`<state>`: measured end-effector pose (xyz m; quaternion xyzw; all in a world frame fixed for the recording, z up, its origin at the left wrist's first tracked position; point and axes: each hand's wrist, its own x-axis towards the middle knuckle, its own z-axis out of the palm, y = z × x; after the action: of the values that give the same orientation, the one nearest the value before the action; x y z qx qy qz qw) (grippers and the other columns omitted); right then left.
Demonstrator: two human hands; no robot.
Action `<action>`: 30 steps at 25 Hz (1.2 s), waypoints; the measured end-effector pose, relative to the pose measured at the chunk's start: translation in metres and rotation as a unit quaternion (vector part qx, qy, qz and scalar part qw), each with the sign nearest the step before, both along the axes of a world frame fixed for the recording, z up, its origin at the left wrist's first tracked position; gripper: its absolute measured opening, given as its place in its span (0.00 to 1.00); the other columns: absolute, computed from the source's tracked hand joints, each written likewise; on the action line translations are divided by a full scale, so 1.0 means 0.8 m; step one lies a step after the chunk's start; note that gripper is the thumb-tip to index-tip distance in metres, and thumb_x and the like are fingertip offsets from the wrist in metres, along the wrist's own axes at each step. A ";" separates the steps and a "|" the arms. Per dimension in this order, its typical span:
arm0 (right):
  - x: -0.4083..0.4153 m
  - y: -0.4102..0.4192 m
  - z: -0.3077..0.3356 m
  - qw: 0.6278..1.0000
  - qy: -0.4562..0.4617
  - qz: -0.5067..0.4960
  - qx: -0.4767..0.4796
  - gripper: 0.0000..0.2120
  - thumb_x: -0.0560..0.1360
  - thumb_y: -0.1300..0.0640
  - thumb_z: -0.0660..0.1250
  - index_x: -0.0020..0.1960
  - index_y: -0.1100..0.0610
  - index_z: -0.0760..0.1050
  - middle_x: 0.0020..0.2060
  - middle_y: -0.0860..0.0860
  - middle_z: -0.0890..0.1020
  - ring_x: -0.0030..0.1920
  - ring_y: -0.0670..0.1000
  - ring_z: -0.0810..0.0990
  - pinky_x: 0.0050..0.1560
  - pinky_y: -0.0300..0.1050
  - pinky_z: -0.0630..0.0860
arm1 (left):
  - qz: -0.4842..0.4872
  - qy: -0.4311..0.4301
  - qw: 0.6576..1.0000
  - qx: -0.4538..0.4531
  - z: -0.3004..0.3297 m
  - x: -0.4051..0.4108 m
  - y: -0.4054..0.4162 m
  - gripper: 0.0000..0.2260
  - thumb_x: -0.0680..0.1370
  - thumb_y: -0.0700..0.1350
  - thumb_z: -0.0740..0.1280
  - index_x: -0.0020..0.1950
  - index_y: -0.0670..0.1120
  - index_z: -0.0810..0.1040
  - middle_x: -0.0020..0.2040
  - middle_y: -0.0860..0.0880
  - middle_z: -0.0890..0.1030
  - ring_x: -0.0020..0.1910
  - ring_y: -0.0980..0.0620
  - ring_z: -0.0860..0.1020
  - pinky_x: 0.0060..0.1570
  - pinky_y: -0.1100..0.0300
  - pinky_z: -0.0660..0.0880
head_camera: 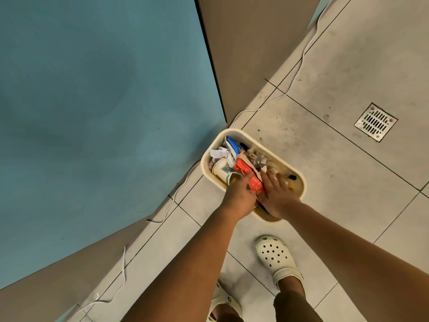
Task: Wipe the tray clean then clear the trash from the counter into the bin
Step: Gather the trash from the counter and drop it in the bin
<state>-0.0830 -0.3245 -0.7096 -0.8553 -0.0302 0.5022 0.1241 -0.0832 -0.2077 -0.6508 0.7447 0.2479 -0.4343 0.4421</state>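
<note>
Standing on the grey tiled floor (325, 66) against the blue counter (92, 112), near a steel drain (375, 122), the cream bin (246, 133) is holding the trash (222, 154). 2 hands are reaching in: the right hand (277, 195) is pressing down, fingers straight and spread; the left hand (239, 194) is resting on a red wrapper (243, 169), grip unclear.

Even, soft indoor light; sharp focus; wide-angle edge bending

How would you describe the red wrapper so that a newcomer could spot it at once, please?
Find the cream bin on the tiled floor, at the corner of the big blue surface. Inside it, the wrapper lies between the left hand and the right hand. It is the only red-orange piece, beside white paper and a blue packet.
</note>
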 end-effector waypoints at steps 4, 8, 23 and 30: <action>0.014 0.001 0.009 0.999 -0.032 -0.021 -0.018 0.27 0.80 0.46 0.50 0.76 0.50 0.46 0.77 0.51 0.49 0.76 0.58 0.51 0.72 0.59 0.58 | 0.028 -0.022 0.999 0.019 0.025 -0.013 0.011 0.24 0.78 0.36 0.60 0.72 0.52 0.64 0.70 0.49 0.70 0.66 0.48 0.70 0.64 0.55 0.71; 0.001 0.001 0.067 0.993 -0.054 -0.098 0.022 0.24 0.79 0.52 0.56 0.74 0.53 0.57 0.73 0.54 0.62 0.69 0.58 0.66 0.67 0.55 0.68 | 0.082 -0.025 0.994 0.071 0.074 -0.033 0.033 0.18 0.78 0.39 0.61 0.68 0.51 0.70 0.67 0.49 0.71 0.64 0.48 0.72 0.60 0.56 0.72; -0.039 0.060 0.528 0.899 -0.281 -0.145 0.302 0.17 0.73 0.62 0.64 0.62 0.55 0.71 0.58 0.52 0.76 0.56 0.51 0.76 0.58 0.44 0.72 | 0.243 -0.266 0.933 -0.014 0.520 -0.058 0.066 0.12 0.76 0.36 0.64 0.57 0.49 0.77 0.49 0.53 0.76 0.39 0.58 0.73 0.46 0.63 0.71; -0.045 0.167 0.745 0.799 -0.399 -0.055 0.447 0.15 0.74 0.64 0.64 0.61 0.57 0.73 0.53 0.50 0.75 0.48 0.48 0.75 0.46 0.36 0.70 | 0.263 -0.425 0.866 -0.015 0.738 -0.099 0.149 0.13 0.76 0.35 0.64 0.57 0.48 0.77 0.44 0.57 0.76 0.43 0.56 0.76 0.41 0.67 0.71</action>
<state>-0.1191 -0.1907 -0.1140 -0.8299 -0.2510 0.0396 0.4966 -0.1628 -0.0882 -0.0607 0.7579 0.2159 0.0533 0.6133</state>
